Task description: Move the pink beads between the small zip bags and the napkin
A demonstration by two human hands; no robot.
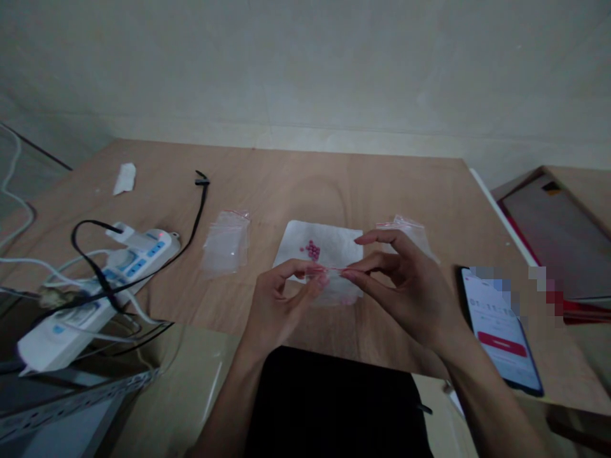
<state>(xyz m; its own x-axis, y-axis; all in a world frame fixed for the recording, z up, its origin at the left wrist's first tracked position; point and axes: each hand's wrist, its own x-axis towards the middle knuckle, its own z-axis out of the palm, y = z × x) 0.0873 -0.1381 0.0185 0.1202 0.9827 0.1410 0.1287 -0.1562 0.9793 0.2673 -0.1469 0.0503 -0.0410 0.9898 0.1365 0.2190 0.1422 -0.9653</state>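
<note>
Between my two hands is a small clear zip bag (pixel 338 291), its reddish zip edge at the top. My left hand (pixel 281 299) pinches one end of that edge between thumb and fingers. The other end is pinched by my right hand (pixel 401 280), with its index finger lifted away. Just beyond the bag lies a sheet of white paper (pixel 291 238), partly covered by my hands. A little heap of pink-red beads or pellets (pixel 312 249) rests on the paper. What is inside the bag, if anything, I cannot make out.
Flat clear zip bags (pixel 224 242) lie to the left, with more bags (pixel 410 228) behind my right hand. A power strip (pixel 147 254) with tangled cables is at far left. A lit phone (pixel 501 337) lies right. A white scrap (pixel 125 178) sits at back left.
</note>
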